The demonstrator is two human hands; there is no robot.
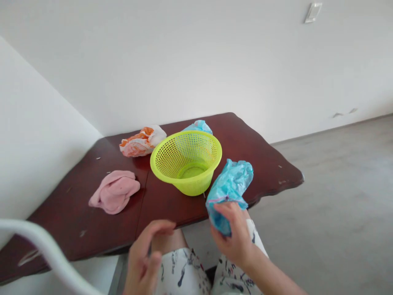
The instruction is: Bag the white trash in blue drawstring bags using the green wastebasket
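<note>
While the right hand (230,229) pinches a blue plastic bag (231,180) near the lime-green colander (192,186), the left hand (143,256) has fingers (157,226) spread.

The nearest bag (231,180) is shiny crinkled plastic, the basket (193,187) smooth plastic, the cloth (115,191) matt, the table (245,141) glossy wood.

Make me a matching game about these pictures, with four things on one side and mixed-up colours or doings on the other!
Things:
1. basket
2. folded cloth
3. right hand
4. patterned bundle

Matches:
A. pink
B. holding a blue bag
C. orange and white
D. yellow-green

Right pairs: 1-D, 2-A, 3-B, 4-C
</note>
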